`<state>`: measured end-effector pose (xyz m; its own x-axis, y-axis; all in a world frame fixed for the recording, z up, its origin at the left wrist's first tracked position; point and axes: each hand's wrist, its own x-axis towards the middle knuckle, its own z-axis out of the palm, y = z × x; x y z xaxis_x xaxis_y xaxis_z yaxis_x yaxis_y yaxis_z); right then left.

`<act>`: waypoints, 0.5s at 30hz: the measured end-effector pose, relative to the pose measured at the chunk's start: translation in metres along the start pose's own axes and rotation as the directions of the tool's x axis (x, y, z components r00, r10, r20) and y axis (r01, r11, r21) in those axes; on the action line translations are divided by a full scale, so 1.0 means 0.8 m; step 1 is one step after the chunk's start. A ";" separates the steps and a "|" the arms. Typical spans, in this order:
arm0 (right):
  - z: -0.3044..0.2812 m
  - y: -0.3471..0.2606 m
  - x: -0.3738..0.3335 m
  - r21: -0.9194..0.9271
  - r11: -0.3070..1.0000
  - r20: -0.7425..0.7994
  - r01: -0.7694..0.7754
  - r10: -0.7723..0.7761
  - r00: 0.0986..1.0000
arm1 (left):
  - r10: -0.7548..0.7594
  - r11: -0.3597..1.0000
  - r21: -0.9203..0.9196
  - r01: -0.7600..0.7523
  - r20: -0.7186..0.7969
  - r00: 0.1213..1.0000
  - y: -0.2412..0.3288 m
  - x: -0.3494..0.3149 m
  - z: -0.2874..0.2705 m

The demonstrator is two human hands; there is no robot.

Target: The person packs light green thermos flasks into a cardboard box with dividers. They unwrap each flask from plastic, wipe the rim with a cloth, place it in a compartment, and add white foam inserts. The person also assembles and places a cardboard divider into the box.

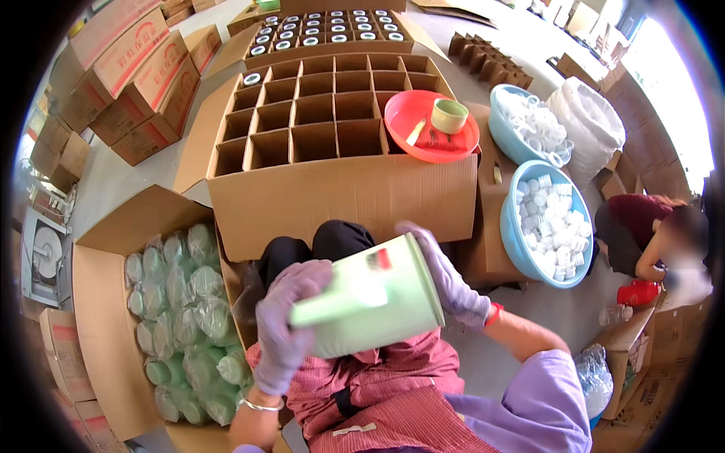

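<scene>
A pale green jug [370,298] with a small red-and-black label lies tilted across my lap, its wide round end to the right. My left hand [291,317], in a greyish-purple glove, wraps round its handle at the left side. The gloved right hand [451,283] holds the wide end, with fingers along the rim. Both hands are slightly blurred, and the jug's inside is hidden. Beside my left arm, an open carton [102,325] holds several green vessels [189,325] in clear plastic bags.
Ahead stands a divided carton [340,200] with one white-topped piece in a corner cell. On it sits a red basin [400,128] with a green cup [448,116]. Blue basins hold white caps [555,226] and white rings [529,124]. A co-worker [642,226] crouches at right.
</scene>
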<state>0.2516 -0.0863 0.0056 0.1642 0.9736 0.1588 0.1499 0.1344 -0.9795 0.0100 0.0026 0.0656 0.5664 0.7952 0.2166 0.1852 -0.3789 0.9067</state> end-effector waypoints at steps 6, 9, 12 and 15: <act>0.014 -0.013 0.013 0.382 0.903 -0.099 -0.194 0.249 0.963 | 0.483 0.742 0.479 -0.469 0.103 0.870 0.010 0.014 0.006; -0.009 0.009 0.009 -0.118 0.991 -0.010 -0.063 0.062 0.998 | 0.489 0.758 0.421 -0.498 0.139 0.861 0.009 0.030 0.007; -0.018 -0.027 0.021 -0.127 0.873 0.125 0.470 -0.456 0.881 | -0.393 0.867 -0.324 0.380 0.026 0.919 -0.007 0.021 0.009; 0.005 -0.017 0.021 0.417 0.893 -0.058 -0.168 0.210 0.976 | 0.465 0.782 0.444 -0.437 0.050 0.884 0.003 0.023 0.018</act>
<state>0.2486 -0.0708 0.0211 0.2483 0.9677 -0.0439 -0.2998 0.0337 -0.9534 0.0325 0.0091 0.0663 0.6268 0.5030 0.5951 0.2539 -0.8539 0.4543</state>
